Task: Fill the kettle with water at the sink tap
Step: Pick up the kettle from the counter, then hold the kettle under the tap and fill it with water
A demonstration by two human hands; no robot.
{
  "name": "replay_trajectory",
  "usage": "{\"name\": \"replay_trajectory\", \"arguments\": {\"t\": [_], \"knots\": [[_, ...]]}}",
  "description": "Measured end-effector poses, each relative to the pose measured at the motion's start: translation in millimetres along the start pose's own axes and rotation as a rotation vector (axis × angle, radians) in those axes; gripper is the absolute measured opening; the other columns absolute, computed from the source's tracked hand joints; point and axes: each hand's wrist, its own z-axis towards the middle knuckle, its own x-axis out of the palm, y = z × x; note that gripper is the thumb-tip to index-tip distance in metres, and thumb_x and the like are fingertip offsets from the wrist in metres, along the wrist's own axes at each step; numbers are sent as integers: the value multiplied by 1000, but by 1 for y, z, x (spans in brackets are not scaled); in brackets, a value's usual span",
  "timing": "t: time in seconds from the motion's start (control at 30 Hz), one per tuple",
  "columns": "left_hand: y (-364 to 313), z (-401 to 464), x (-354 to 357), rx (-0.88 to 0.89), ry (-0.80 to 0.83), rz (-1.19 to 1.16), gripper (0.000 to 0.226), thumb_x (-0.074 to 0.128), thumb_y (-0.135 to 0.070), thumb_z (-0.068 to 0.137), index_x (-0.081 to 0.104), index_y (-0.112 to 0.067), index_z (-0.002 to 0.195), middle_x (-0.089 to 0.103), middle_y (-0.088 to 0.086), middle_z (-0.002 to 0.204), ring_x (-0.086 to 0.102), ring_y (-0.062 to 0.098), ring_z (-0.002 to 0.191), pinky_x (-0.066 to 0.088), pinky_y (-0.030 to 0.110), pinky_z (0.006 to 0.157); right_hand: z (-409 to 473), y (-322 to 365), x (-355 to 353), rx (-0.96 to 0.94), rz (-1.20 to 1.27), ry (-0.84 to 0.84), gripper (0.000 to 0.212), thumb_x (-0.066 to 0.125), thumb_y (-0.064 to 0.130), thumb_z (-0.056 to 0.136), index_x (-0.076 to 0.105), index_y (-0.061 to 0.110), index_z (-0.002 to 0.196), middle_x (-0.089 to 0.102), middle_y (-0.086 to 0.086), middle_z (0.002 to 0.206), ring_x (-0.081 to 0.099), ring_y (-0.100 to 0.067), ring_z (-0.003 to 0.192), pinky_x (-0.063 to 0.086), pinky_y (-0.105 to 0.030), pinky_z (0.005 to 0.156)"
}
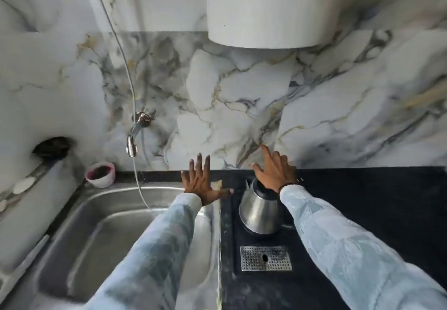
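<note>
A steel kettle (pixel 260 209) with a dark top stands on the black counter just right of the sink (pixel 101 232). My right hand (pixel 274 173) hovers over the kettle's top with fingers spread, holding nothing; it hides the lid and handle. My left hand (pixel 202 181) is flat and spread at the sink's back right corner, empty. The chrome tap (pixel 135 135) juts from the marble wall above the sink's back edge, left of both hands.
A thin hose (pixel 125 68) hangs down the wall into the sink. A small white bowl (pixel 100 173) with dark contents sits at the sink's back left. A perforated metal drain plate (pixel 266 257) lies on the counter in front of the kettle. A white appliance (pixel 263 7) hangs overhead.
</note>
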Motion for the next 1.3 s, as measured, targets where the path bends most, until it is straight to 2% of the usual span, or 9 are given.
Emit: {"name": "replay_trajectory", "arguments": {"t": [0.1, 0.23, 0.33, 0.5, 0.83, 0.97, 1.0, 1.1, 1.3], "knots": [[-43, -4, 47, 78, 264, -72, 144, 84, -68, 64, -7, -28, 168, 0, -3, 179, 1, 32, 166, 10, 63, 130, -9, -41, 20, 201, 20, 69, 75, 57, 67, 103, 45, 20, 161, 60, -30, 156, 53, -52, 147, 46, -73, 120], [-69, -2, 78, 104, 339, -407, 125, 99, -31, 62, 21, -14, 158, 48, 8, 159, 44, 33, 151, 35, 54, 123, -23, -54, 27, 305, 230, 181, 96, 55, 89, 92, 62, 12, 150, 67, -28, 151, 62, -49, 141, 53, -53, 116], [-66, -1, 83, 72, 343, -594, 122, 102, -11, 57, 28, -11, 153, 53, 11, 152, 50, 30, 146, 42, 50, 120, -23, -50, 25, 327, 252, 202, 97, 55, 94, 86, 70, 14, 140, 79, -25, 133, 73, -44, 127, 58, -49, 110], [-61, 1, 74, 22, 330, -683, 120, 104, -14, 50, 37, -16, 150, 56, 8, 151, 52, 30, 144, 46, 51, 118, -18, -42, 28, 321, 224, 94, 82, 59, 82, 92, 80, 12, 129, 81, -24, 128, 74, -46, 124, 57, -42, 97], [19, 18, -39, -81, 255, -828, 121, 100, -7, 59, 31, -32, 155, 53, 9, 152, 56, 32, 139, 48, 54, 117, 25, 75, 3, 110, 510, 41, 93, 14, 78, 100, 72, 9, 77, 81, -21, 73, 81, -47, 89, 64, -53, 92], [84, 27, -91, -172, 384, -625, 106, 92, -21, 69, 34, -23, 158, 65, 6, 137, 59, 26, 134, 48, 18, 106, 38, 137, 39, 129, 676, 114, 83, 22, 67, 112, 73, 7, 89, 82, -28, 80, 76, -42, 71, 67, -58, 92], [106, 32, -105, -265, 345, -619, 92, 88, -22, 76, 41, -24, 155, 69, 5, 136, 61, 25, 130, 53, 17, 91, 40, 153, 51, 119, 679, 129, 80, 22, 65, 113, 70, 9, 83, 80, -26, 77, 77, -44, 73, 68, -60, 94], [164, 47, -144, -445, 33, -461, 32, 77, -24, 87, 73, -14, 117, 77, 16, 115, 72, 34, 118, 58, 35, 92, 44, 192, 86, 108, 681, 183, 77, 24, 65, 112, 64, 13, 72, 71, -16, 60, 83, -51, 83, 68, -64, 94], [212, 77, -155, -467, -365, -43, 66, 69, -72, 71, 77, -13, 102, 77, 10, 108, 73, 37, 104, 56, 42, 88, 58, 258, 148, 87, 672, 276, 77, 25, 65, 110, 65, 16, 65, 81, -25, 70, 83, -49, 79, 68, -64, 92]]}}
